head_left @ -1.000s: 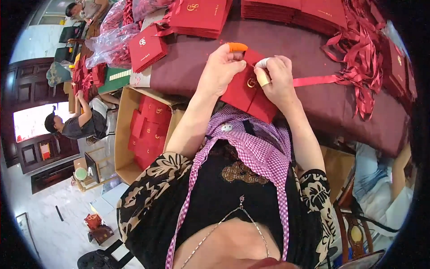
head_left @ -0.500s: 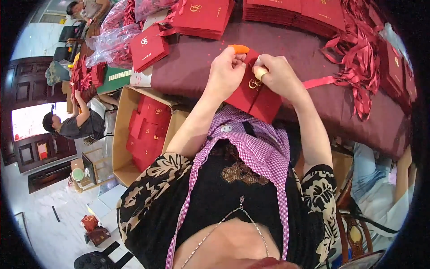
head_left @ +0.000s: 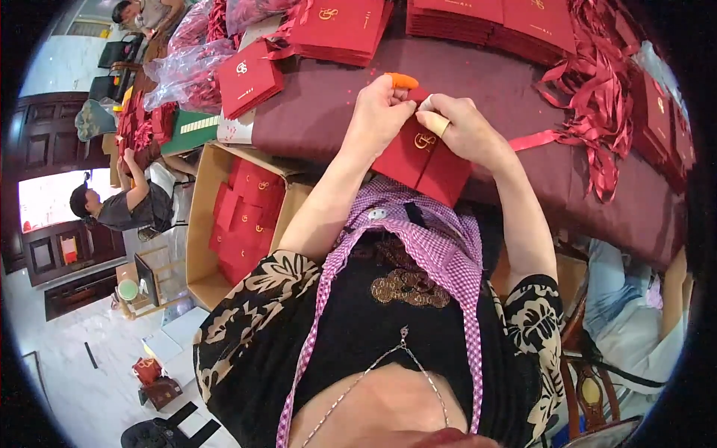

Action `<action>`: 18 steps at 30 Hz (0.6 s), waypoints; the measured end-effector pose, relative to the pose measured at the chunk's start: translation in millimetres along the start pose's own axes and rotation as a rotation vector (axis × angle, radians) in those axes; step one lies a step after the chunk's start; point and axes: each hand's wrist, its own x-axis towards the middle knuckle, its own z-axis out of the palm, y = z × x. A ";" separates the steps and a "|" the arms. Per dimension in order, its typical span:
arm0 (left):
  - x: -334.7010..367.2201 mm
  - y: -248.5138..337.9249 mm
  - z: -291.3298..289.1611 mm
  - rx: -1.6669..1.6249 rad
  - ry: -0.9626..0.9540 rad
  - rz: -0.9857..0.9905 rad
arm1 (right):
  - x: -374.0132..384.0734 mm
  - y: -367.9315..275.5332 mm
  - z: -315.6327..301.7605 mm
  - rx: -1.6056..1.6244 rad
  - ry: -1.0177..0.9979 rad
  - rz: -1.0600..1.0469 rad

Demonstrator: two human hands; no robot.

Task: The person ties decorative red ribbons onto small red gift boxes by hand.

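A flat red paper packet [head_left: 446, 173] with a gold emblem and a dark seam down its middle lies at the table's near edge, tilted toward me. My left hand [head_left: 376, 119] pinches its far left corner; an orange cover sits on one fingertip. At the far right corner my right hand [head_left: 469, 128] is closed on the packet, with a pale yellow band round one finger and a white cover on another fingertip. The fingers partly hide the packet's far edge, and whatever lies between the fingertips cannot be made out.
Stacks of red packets [head_left: 340, 30] stand along the far side of the dark red tablecloth [head_left: 314, 104]. Loose red ribbons [head_left: 597, 134] heap at the right. An open cardboard box [head_left: 200, 224] with red packets stands to my left. Other people [head_left: 123, 209] are at far left and right.
Both hands keep their grip on the packet. My right fingers have shifted slightly left along its far edge, and my left hand has turned a little.
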 end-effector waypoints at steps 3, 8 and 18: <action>0.0 0.0 0.5 -0.027 -0.003 -0.033 | -1.1 -1.0 3.6 -0.054 0.008 -0.027; 0.5 -0.1 0.2 -0.118 0.022 -0.082 | -5.7 -2.4 10.5 -0.285 0.078 -0.070; -0.5 -3.7 -4.2 -0.169 0.033 -0.057 | -6.5 9.2 16.8 -0.218 0.228 -0.109</action>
